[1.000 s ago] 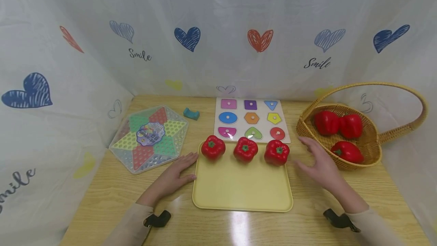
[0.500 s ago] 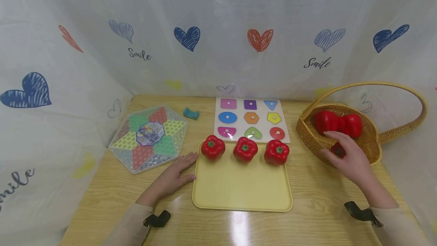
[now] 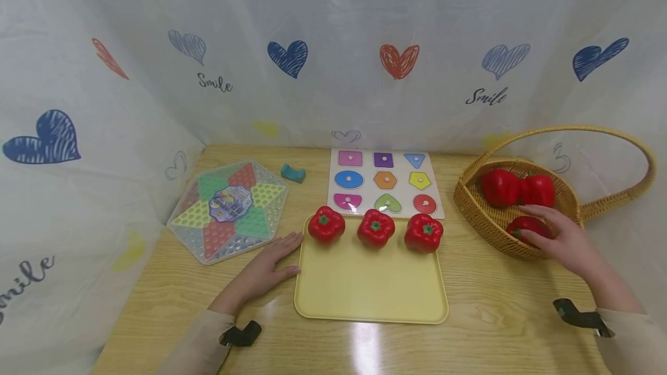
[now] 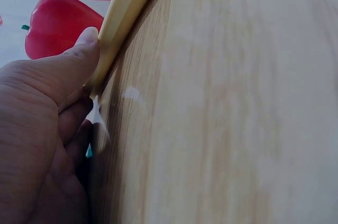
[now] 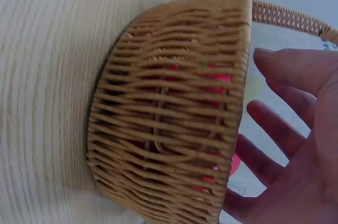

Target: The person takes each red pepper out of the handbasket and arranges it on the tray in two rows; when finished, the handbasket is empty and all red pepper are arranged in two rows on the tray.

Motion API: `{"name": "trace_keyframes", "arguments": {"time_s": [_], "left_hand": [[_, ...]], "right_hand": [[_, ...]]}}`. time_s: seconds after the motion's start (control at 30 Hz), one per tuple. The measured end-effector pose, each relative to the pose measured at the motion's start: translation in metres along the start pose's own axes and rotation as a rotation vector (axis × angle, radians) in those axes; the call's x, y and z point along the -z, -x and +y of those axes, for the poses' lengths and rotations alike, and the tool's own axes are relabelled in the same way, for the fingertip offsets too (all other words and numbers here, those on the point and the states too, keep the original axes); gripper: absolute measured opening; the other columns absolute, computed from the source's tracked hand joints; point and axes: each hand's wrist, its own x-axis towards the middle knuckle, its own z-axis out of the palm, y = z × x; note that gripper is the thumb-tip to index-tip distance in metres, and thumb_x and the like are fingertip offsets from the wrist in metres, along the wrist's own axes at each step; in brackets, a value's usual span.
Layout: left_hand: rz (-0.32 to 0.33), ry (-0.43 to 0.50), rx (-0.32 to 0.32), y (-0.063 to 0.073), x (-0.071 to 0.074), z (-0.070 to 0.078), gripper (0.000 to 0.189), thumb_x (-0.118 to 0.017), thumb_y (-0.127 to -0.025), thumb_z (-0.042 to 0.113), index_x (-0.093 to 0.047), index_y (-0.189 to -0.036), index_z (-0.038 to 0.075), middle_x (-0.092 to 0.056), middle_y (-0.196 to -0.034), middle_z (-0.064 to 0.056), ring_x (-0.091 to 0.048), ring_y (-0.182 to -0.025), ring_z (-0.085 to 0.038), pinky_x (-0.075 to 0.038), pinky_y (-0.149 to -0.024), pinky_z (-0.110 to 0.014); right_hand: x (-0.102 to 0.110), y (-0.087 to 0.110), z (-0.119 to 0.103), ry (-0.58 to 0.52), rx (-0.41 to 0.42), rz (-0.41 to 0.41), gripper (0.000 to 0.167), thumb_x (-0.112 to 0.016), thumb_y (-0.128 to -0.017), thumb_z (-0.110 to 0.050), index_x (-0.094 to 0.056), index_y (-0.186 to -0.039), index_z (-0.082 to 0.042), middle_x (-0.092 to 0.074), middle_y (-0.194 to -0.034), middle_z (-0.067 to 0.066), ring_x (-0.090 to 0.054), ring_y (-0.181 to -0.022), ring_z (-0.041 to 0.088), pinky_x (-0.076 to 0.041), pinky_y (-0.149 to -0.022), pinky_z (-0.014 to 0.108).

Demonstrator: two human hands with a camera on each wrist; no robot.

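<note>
My left hand [image 3: 263,269] lies with extended fingers along the left side of the yellow tray [image 3: 372,288]. In the left wrist view its thumb [image 4: 74,65] touches the tray's edge. On the tray's far part stand three red bell peppers in a row: a left one [image 3: 326,225], a middle one [image 3: 376,228] and a right one [image 3: 424,233]. Over the near rim of the wicker basket [image 3: 482,227] reaches my right hand [image 3: 570,247], its fingers spread above a red bell pepper [image 3: 527,229]. Two more red peppers [image 3: 500,187] sit behind it in the basket.
The basket's tall handle [image 3: 565,128] arches above its far side. Behind the tray lies a shape puzzle board [image 3: 385,181]. A Chinese checkers board [image 3: 229,210] lies at the left, with a small teal block [image 3: 293,173] beside it. A printed curtain [image 3: 333,91] surrounds the table.
My right hand has moved right, from beside the tray to over the basket and its nearest pepper. My left hand and the peppers on the tray have stayed in place.
</note>
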Motion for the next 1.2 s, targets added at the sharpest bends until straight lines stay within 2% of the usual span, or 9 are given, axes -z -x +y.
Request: {"name": "trace_keyframes", "arguments": {"time_s": [0.13, 0.23, 0.37, 0.47, 0.8, 0.93, 1.0, 1.07, 1.2], "left_hand": [[0.0, 0.004, 0.002, 0.0, 0.001, 0.001, 0.07, -0.069, -0.098, 0.034, -0.04, -0.157, 0.01, -0.037, -0.161, -0.012, -0.029, -0.15, -0.037, -0.021, -0.124, -0.056], [-0.004, 0.012, 0.004, 0.0, 0.001, 0.001, 0.071, -0.069, -0.097, 0.034, -0.04, -0.157, 0.01, -0.037, -0.161, -0.012, -0.029, -0.15, -0.037, -0.02, -0.124, -0.056], [-0.008, 0.013, 0.013, 0.0, 0.001, 0.002, 0.07, -0.068, -0.098, 0.035, -0.04, -0.157, 0.01, -0.037, -0.161, -0.013, -0.029, -0.15, -0.038, -0.021, -0.123, -0.058], [-0.006, 0.009, 0.015, 0.001, 0.001, 0.002, 0.07, -0.067, -0.098, 0.036, -0.04, -0.157, 0.01, -0.037, -0.161, -0.013, -0.029, -0.15, -0.038, -0.022, -0.122, -0.059], [0.001, 0.017, 0.007, 0.001, 0.0, 0.0, 0.07, -0.069, -0.097, 0.035, -0.04, -0.157, 0.011, -0.037, -0.162, -0.013, -0.029, -0.15, -0.038, -0.021, -0.123, -0.058], [-0.006, 0.017, 0.019, 0.002, 0.0, -0.001, 0.071, -0.069, -0.097, 0.036, -0.04, -0.157, 0.012, -0.036, -0.162, -0.012, -0.028, -0.15, -0.038, -0.022, -0.123, -0.058], [-0.011, 0.021, 0.027, 0.002, 0.001, -0.001, 0.072, -0.07, -0.097, 0.036, -0.04, -0.158, 0.013, -0.035, -0.162, -0.011, -0.028, -0.151, -0.036, -0.022, -0.123, -0.057], [-0.013, 0.019, 0.026, 0.002, 0.001, -0.001, 0.072, -0.07, -0.097, 0.037, -0.04, -0.158, 0.013, -0.035, -0.163, -0.01, -0.028, -0.151, -0.036, -0.022, -0.123, -0.057], [-0.007, 0.014, 0.018, 0.001, 0.001, -0.001, 0.071, -0.069, -0.097, 0.037, -0.04, -0.157, 0.013, -0.036, -0.162, -0.01, -0.029, -0.151, -0.035, -0.022, -0.123, -0.057]], "right_hand": [[0.005, -0.002, 0.006, 0.001, -0.001, -0.064, 0.054, -0.071, -0.097, -0.019, -0.052, -0.145, -0.005, -0.049, -0.145, -0.002, -0.043, -0.133, 0.025, -0.041, -0.094, 0.074], [0.007, -0.004, 0.008, 0.023, -0.007, -0.117, 0.055, -0.071, -0.097, -0.018, -0.05, -0.145, -0.003, -0.051, -0.142, 0.023, -0.049, -0.121, 0.035, -0.049, -0.088, 0.063], [0.008, -0.008, 0.008, -0.015, -0.013, -0.175, 0.055, -0.068, -0.099, -0.016, -0.046, -0.146, 0.002, -0.044, -0.143, 0.037, -0.043, -0.122, 0.058, -0.043, -0.092, 0.073], [0.007, -0.012, 0.008, -0.036, -0.007, -0.184, 0.053, -0.065, -0.101, -0.015, -0.046, -0.146, 0.004, -0.042, -0.144, 0.039, -0.036, -0.126, 0.063, -0.033, -0.093, 0.083], [0.001, -0.022, 0.002, 0.019, 0.018, -0.154, 0.043, -0.058, -0.103, -0.009, -0.049, -0.141, 0.009, -0.04, -0.14, 0.04, -0.032, -0.126, 0.063, -0.032, -0.092, 0.083], [-0.001, -0.022, 0.001, 0.05, -0.006, -0.155, 0.049, -0.064, -0.101, -0.016, -0.049, -0.141, 0.008, -0.038, -0.139, 0.04, -0.034, -0.124, 0.061, -0.037, -0.089, 0.08], [-0.001, -0.023, 0.002, 0.067, -0.009, -0.146, 0.054, -0.07, -0.097, -0.019, -0.05, -0.14, 0.008, -0.041, -0.138, 0.04, -0.041, -0.121, 0.059, -0.048, -0.09, 0.068], [-0.001, -0.024, 0.003, 0.067, -0.008, -0.13, 0.058, -0.075, -0.094, -0.02, -0.051, -0.138, 0.008, -0.046, -0.134, 0.039, -0.049, -0.114, 0.056, -0.057, -0.086, 0.046], [-0.002, -0.024, 0.005, 0.055, -0.001, -0.092, 0.057, -0.078, -0.091, -0.017, -0.053, -0.134, 0.009, -0.055, -0.125, 0.036, -0.06, -0.103, 0.05, -0.046, -0.068, 0.01]]}}
